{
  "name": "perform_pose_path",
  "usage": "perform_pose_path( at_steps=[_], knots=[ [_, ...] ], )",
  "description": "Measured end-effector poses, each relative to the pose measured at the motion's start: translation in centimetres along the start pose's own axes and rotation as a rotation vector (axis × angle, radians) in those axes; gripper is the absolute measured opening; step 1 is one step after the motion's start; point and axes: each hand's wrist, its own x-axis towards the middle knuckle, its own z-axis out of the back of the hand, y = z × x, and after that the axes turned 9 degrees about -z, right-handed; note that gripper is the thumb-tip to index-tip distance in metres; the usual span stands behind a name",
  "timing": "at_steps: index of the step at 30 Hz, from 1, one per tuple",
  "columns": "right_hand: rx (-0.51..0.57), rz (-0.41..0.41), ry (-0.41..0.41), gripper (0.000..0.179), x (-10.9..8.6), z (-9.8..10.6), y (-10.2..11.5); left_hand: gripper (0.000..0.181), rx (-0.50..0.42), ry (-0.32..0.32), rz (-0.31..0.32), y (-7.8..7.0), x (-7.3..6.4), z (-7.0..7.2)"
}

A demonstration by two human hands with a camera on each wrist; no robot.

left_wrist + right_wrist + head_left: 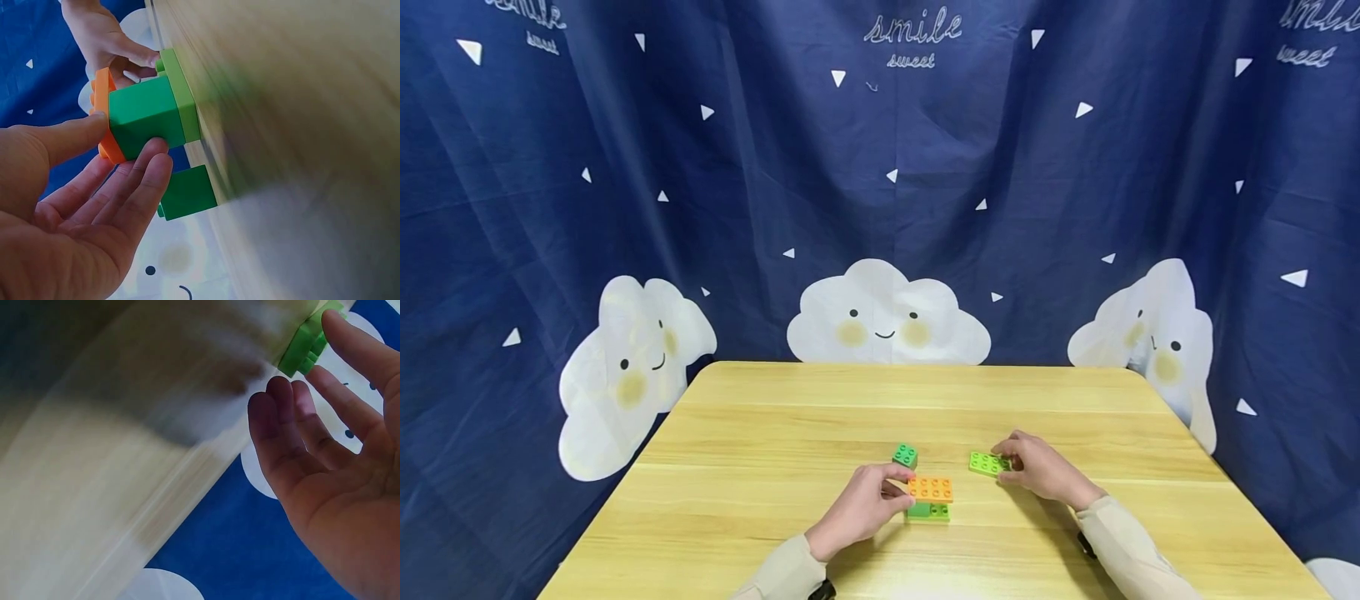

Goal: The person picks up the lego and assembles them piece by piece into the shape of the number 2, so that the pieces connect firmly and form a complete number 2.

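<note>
My left hand (867, 504) holds a small stack of toy building bricks between thumb and fingers. An orange eight-stud brick (931, 489) tops it, a green block (147, 115) is in the middle, and a flat light-green brick (181, 97) forms the base. In the left wrist view the thumb lies at the orange brick's edge, the fingers along the green block. My right hand (1041, 468) pinches the right end of another flat light-green brick (983, 463) on the table, thumb and index finger on opposite sides. Its other fingers are loosely bent.
A small green four-stud block (905, 455) stands just behind the stack, near the left fingertips. The wooden table (760, 467) carries everything. A dark blue curtain (880, 167) with white clouds and triangles hangs behind the far edge and at both sides.
</note>
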Motion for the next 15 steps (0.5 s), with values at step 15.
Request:
perform_pose_path(
  at_steps=[15],
  knots=[
    [-0.039, -0.023, 0.007, 0.032, 0.23, -0.28, 0.11, 0.032, 0.028, -0.008, -0.013, 0.10, -0.04, -0.28]
  ],
)
